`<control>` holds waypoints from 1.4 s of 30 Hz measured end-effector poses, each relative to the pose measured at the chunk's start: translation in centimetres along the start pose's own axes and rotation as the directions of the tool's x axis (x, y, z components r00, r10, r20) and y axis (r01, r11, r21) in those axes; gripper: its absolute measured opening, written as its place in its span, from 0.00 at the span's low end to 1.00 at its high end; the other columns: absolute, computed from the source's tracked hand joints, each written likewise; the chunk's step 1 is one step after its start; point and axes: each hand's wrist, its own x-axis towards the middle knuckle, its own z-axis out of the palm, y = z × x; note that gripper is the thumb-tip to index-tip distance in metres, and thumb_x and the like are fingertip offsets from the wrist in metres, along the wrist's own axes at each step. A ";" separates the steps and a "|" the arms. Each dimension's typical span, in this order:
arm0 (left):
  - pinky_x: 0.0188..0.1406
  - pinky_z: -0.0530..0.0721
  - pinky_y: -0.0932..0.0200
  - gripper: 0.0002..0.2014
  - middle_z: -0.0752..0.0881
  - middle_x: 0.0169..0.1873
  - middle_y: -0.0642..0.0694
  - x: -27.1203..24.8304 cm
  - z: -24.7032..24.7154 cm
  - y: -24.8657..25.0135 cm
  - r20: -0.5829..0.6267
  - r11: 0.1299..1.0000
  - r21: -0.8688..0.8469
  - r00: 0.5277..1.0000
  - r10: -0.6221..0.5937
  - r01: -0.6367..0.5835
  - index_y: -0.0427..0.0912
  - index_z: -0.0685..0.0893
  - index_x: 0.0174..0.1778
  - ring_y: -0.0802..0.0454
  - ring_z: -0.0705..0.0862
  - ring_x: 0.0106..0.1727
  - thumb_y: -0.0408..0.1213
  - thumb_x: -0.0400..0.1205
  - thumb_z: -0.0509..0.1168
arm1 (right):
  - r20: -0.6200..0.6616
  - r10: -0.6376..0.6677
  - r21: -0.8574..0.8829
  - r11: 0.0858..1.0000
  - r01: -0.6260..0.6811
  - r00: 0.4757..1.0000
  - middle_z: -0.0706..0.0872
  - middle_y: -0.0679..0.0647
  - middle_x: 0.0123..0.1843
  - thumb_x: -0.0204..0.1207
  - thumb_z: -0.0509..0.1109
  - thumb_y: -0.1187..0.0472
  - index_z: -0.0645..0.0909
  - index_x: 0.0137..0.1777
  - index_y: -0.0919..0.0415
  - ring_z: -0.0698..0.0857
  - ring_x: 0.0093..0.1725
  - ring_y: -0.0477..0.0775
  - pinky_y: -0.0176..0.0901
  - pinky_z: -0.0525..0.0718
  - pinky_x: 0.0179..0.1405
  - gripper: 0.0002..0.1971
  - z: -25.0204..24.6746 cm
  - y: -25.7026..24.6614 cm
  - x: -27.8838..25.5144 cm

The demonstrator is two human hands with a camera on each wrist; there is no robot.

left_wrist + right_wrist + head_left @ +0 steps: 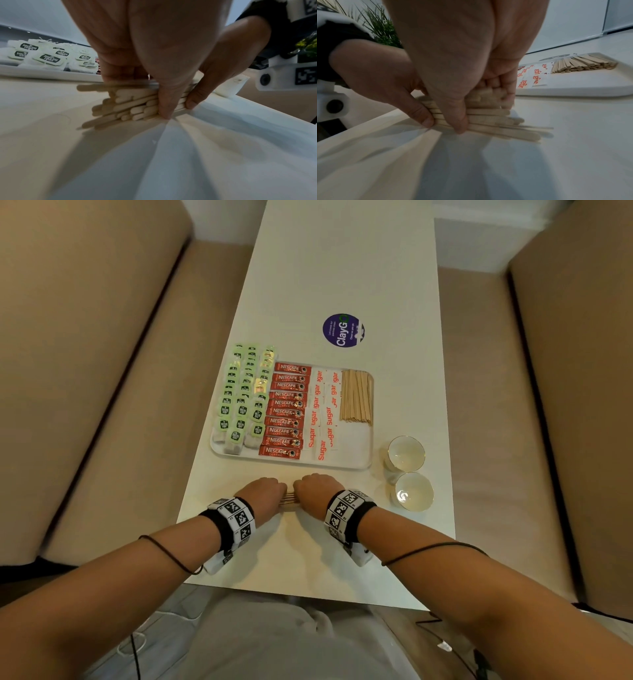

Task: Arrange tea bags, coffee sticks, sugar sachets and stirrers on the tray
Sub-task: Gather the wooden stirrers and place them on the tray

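On the table just in front of the white tray point(358, 445) lies a bundle of wooden stirrers point(290, 497). My left hand point(263, 490) and right hand point(315, 490) grip the bundle side by side, thumbs on its near side and fingers curled over the far side. The stirrer ends point(130, 102) stick out unevenly at the left and also at the right point(489, 119). The tray holds rows of green-tagged tea bags point(243, 400), red coffee sticks point(287, 413), sugar sachets point(323, 414) and a stack of stirrers point(356, 398).
Two small white cups point(406, 454) point(414, 492) stand right of the tray, close to my right wrist. A round purple sticker point(343, 330) lies flat beyond the tray. Tan sofa cushions point(102, 371) flank the narrow table. The tray's front right corner is bare.
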 end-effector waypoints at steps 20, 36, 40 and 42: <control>0.47 0.77 0.49 0.10 0.82 0.55 0.37 0.1 0.4 0.3 0.070 0.994 0.101 0.997 0.034 -0.040 0.35 0.82 0.57 0.38 0.83 0.55 0.31 0.86 0.57 | -0.014 0.000 -0.040 0.999 0.000 1.000 0.86 0.63 0.57 0.86 0.60 0.67 0.82 0.59 0.66 0.85 0.56 0.64 0.52 0.80 0.46 0.10 1.1 -0.7 -0.2; 0.50 0.78 0.48 0.12 0.80 0.57 0.40 -1.1 0.6 0.6 0.037 0.999 -0.014 0.999 0.032 -0.031 0.38 0.77 0.62 0.40 0.82 0.55 0.41 0.86 0.61 | -0.021 -0.051 0.046 0.998 0.052 0.998 0.83 0.61 0.54 0.85 0.63 0.55 0.78 0.59 0.64 0.82 0.41 0.60 0.50 0.78 0.38 0.12 0.9 0.3 -0.8; 0.48 0.79 0.47 0.12 0.83 0.53 0.40 -1.6 0.4 0.7 0.002 0.995 -0.086 0.998 0.055 -0.055 0.41 0.76 0.58 0.42 0.82 0.48 0.46 0.87 0.59 | -0.013 -0.085 0.027 0.996 0.085 0.996 0.84 0.58 0.46 0.83 0.64 0.47 0.81 0.54 0.62 0.79 0.38 0.58 0.48 0.77 0.37 0.16 -0.4 1.1 -1.3; 0.40 0.76 0.50 0.14 0.86 0.49 0.41 -1.8 -0.1 0.8 -0.010 0.993 -0.112 0.999 0.041 -0.042 0.41 0.76 0.58 0.43 0.79 0.40 0.49 0.88 0.58 | -0.012 -0.100 -0.021 0.995 0.100 0.995 0.82 0.55 0.40 0.83 0.64 0.47 0.81 0.52 0.60 0.80 0.37 0.58 0.48 0.78 0.36 0.16 -1.3 1.3 -1.5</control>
